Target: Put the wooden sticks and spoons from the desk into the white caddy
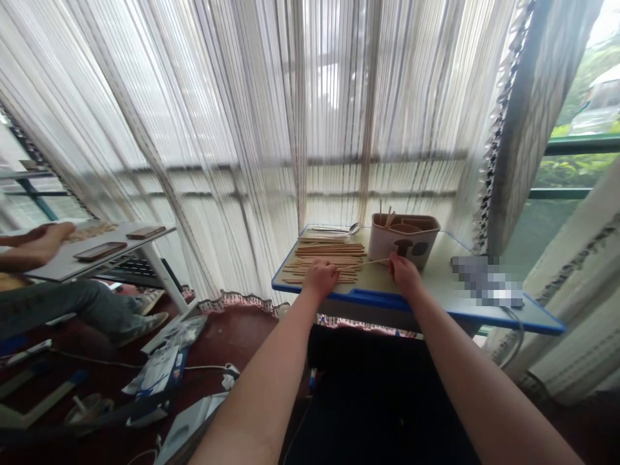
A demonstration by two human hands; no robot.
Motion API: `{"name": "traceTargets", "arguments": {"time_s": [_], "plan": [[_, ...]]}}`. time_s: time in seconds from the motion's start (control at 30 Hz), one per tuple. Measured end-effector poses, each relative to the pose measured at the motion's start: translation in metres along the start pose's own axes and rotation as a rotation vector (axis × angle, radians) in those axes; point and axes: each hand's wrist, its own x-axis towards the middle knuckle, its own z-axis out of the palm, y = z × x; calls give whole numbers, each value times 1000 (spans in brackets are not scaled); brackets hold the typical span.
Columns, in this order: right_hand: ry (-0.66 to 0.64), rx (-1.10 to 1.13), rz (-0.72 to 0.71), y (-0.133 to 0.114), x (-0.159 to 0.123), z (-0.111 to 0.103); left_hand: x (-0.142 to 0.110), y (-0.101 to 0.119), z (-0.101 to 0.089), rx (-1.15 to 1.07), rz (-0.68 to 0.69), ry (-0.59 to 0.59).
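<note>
A thin wooden chopstick [364, 263] spans the gap between my two hands. Closed around its left end is my left hand [321, 276], low over the spread of loose chopsticks [334, 250] on the desk. My right hand [403, 274] pinches the other end, just in front of the utensil holder [382, 243]. That holder is pale with a brown rim and a dark mushroom-shaped mark, and a few chopsticks stand in its left compartment. Behind the loose chopsticks lie metal utensils, among them a slotted spoon [355, 228].
The desk [438, 284] has a blue edge. A blurred-out object [487, 281] with a cable lies at its right. Sheer curtains [252, 129] hang behind. At left, another person's hands [43, 244] are over a white table [159, 237]; bags and cables litter the floor.
</note>
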Motion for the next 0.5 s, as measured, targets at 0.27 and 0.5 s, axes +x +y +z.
{"name": "traceTargets", "arguments": {"time_s": [0.27, 0.5], "plan": [[-206, 27, -21, -14, -7, -1, 4, 2, 6, 31, 49, -15], [-427, -459, -331, -16, -21, 16, 2, 5, 2, 44, 76, -18]]}}
